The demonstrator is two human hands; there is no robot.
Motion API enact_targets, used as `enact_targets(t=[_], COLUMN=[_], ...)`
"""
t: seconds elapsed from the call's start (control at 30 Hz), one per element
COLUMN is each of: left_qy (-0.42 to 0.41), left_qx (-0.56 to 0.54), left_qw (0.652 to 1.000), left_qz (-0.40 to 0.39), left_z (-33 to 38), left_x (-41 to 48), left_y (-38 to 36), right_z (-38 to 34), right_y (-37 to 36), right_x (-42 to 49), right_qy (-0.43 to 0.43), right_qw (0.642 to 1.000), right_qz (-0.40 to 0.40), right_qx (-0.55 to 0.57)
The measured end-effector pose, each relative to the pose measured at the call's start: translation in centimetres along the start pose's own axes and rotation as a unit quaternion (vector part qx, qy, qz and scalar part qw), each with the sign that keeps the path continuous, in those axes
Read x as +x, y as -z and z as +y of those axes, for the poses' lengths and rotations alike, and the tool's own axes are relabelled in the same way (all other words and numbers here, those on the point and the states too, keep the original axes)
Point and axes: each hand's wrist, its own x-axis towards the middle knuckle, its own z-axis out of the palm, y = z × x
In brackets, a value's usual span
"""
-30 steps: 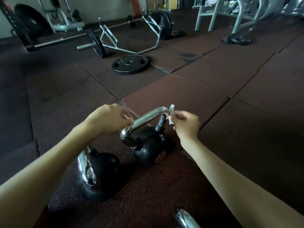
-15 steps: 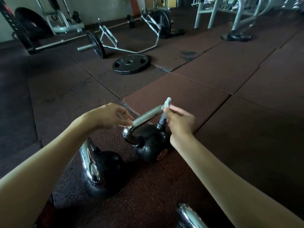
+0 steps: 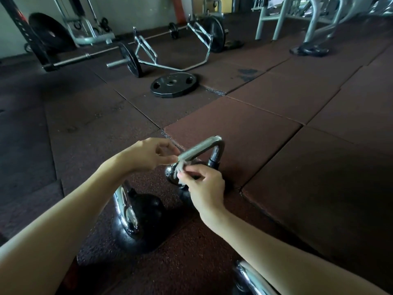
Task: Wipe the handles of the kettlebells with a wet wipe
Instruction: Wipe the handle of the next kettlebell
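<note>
evidently your right hand [image 3: 205,188] pinched the wet wipe [image 3: 180,169] between thumb and fingertips, looped round the left corner of the chrome handle [image 3: 200,145] of the middle kettlebell [image 3: 186,198]. your left hand [image 3: 148,155] pinched the wipe's upper end beside that handle. another kettlebell [image 3: 148,213] stood near on the rubber floor [image 3: 276,158].

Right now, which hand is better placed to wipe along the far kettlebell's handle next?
Probably the right hand: it pinches the wet wipe against the handle. The left hand sits beside it; its grip is unclear.
</note>
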Motion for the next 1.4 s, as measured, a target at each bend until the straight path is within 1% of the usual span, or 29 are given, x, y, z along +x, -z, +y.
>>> enact_targets(t=[0.1,0.13,0.17,0.2,0.27,0.4,0.5,0.53,0.57,0.63,0.7,0.77,0.8,0.87,0.93,0.97,1.0,1.03,1.07,1.1,1.13,1.2,1.27,1.33,1.4], left_qy=[0.000,0.001,0.002,0.003,0.007,0.021,0.023,0.026,0.030,0.027,0.002,-0.019,-0.026,-0.032,-0.023,-0.003,0.021,0.039,0.050,0.053,0.050,0.054,0.061,0.068,0.074], left_qx=[-0.037,-0.043,-0.045,-0.045,-0.035,-0.022,-0.032,-0.033,-0.032,-0.018,0.007,-0.006,-0.027,-0.039,-0.003,0.017,0.036,0.049,0.049,0.035,0.017,-0.014,-0.033,-0.030,-0.011], left_qw=[0.999,0.999,0.999,0.999,0.999,0.999,0.999,0.999,0.998,0.997,0.993,0.986,0.984,0.986,0.987,0.991,0.995,0.997,0.997,0.998,0.998,0.996,0.995,0.994,0.993], left_qz=[-0.009,-0.009,-0.006,-0.002,0.010,0.017,0.025,0.032,0.040,0.063,0.115,0.168,0.173,0.159,0.157,0.132,0.089,0.046,0.025,0.028,0.046,0.074,0.075,0.076,0.087], left_z=[-0.4,-0.3,-0.3,-0.2,0.0,0.0,0.1,0.2,0.3,0.5,1.0,1.8,2.3,2.8,2.7,2.5,2.2,1.9,1.5,1.1,0.7,0.1,-0.1,0.0,0.3], left_x=[-0.3,-0.3,-0.4,-0.4,-0.3,-0.4,-0.7,-0.8,-0.9,-1.4,-1.9,-2.5,-2.8,-3.1,-3.3,-3.4,-3.6,-3.6,-3.5,-3.3,-3.1,-3.0,-3.0,-3.3,-3.5], left_y=[0.0,0.0,0.0,-0.1,-0.2,-0.2,-0.5,-0.6,-0.7,-0.9,-1.0,-1.0,-0.9,-0.7,-0.2,0.0,0.1,-0.1,-0.3,-0.6,-0.9,-1.5,-2.2,-2.6,-2.7], right_z=[0.3,0.4,0.5,0.5,0.5,1.9,3.0,3.1,2.8,1.6,0.3,-1.1,-1.8,-3.0,-3.9,-4.0,-3.9,-3.6,-3.2,-2.9,-2.5,-1.9,-1.6,-1.3,-1.3], right_y=[-0.1,0.0,0.1,0.0,-0.1,0.2,1.1,1.3,1.7,2.8,4.1,5.4,5.8,6.5,6.9,7.0,7.1,7.3,7.4,7.4,7.5,7.3,6.6,6.0,5.6], right_x=[1.3,1.4,1.3,0.9,0.1,0.3,0.7,0.7,0.7,0.9,1.3,1.7,2.0,2.5,3.0,3.3,3.6,4.0,4.4,5.0,5.5,6.0,6.1,6.0,5.8], right_qy=[-0.058,-0.060,-0.046,-0.016,0.061,0.196,0.234,0.238,0.233,0.194,0.186,0.188,0.179,0.157,0.148,0.138,0.122,0.102,0.078,0.049,0.022,-0.014,-0.026,-0.022,-0.035], right_qw=[0.994,0.994,0.996,0.999,0.998,0.969,0.943,0.940,0.946,0.971,0.979,0.980,0.982,0.984,0.985,0.988,0.991,0.994,0.994,0.992,0.991,0.992,0.995,0.994,0.991], right_qz=[0.072,0.067,0.046,0.020,-0.015,-0.031,-0.059,-0.057,-0.046,-0.012,0.007,-0.010,-0.031,-0.068,-0.067,-0.047,-0.014,0.027,0.074,0.114,0.134,0.120,0.093,0.097,0.114], right_qx=[0.058,0.067,0.064,0.044,-0.031,-0.146,-0.230,-0.236,-0.220,-0.141,-0.084,-0.071,-0.060,-0.045,-0.053,-0.050,-0.044,-0.041,-0.035,-0.023,-0.007,0.026,0.039,0.045,0.065])
